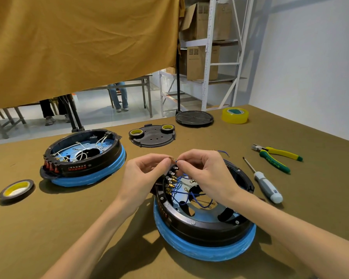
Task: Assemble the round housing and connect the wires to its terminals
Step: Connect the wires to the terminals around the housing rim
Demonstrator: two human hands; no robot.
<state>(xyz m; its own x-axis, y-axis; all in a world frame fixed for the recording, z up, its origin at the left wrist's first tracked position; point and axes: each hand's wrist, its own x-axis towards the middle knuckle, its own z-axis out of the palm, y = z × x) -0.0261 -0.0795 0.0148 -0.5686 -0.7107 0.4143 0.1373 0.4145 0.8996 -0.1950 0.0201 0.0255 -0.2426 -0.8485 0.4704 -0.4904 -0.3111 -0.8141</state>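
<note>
Seen from above, over 2 bare forearms reaching onto an olive-green worktop (48,218). Nearest, a round housing (205,222), black rim over a blue-wrapped base, lying open with blue wires (191,195) looping across its inside. Along its far-left inner wall, a row of terminals (172,181), several already carrying blue leads. Left hand (147,172), grip curled and pinched at the fingertips just above that row (held object too small to name). Right hand (204,170), thumb and forefinger pinching the end of 1 blue wire right beside the topmost terminal. Another blue wire end (223,152) sticking up loose behind the right hand.

Judged roughly midway through wiring: some leads seated, at least 1 in hand, at least 1 free. Black cover plate (152,136) well apart, further back, with 2 tape rolls on it, so closing up likely remains. Screwdriver (265,183) and pliers (276,155) untouched at right. Second housing (83,158), white-wired, at left.
</note>
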